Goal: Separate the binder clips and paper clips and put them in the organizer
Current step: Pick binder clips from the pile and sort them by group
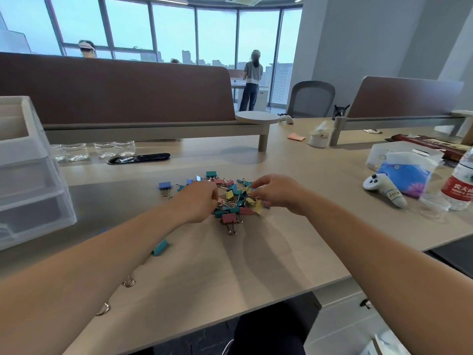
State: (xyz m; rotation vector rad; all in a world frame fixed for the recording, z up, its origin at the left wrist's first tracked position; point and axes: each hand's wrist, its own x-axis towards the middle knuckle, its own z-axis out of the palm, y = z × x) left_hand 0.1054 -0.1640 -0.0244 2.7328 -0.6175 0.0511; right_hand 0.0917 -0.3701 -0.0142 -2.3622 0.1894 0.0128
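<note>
A mixed pile of coloured binder clips and metal paper clips [231, 198] lies on the desk in front of me. My left hand [198, 201] is at the pile's left edge, fingers curled, pinching paper clips there. My right hand [277, 192] reaches into the right side, fingertips curled over a yellow binder clip [257, 206]. A blue binder clip [165, 187] sits apart at the left, a teal binder clip [160, 247] under my left forearm, and a pink binder clip [229, 219] at the pile's near edge. The translucent drawer organizer [28, 172] stands far left.
Loose paper clips [128, 282] lie near the desk's front edge by my left arm. A white controller [385, 190], a clear box [404, 155] and a water bottle [460, 185] stand at the right. Glasses [102, 149] and a black case [139, 158] sit behind the pile.
</note>
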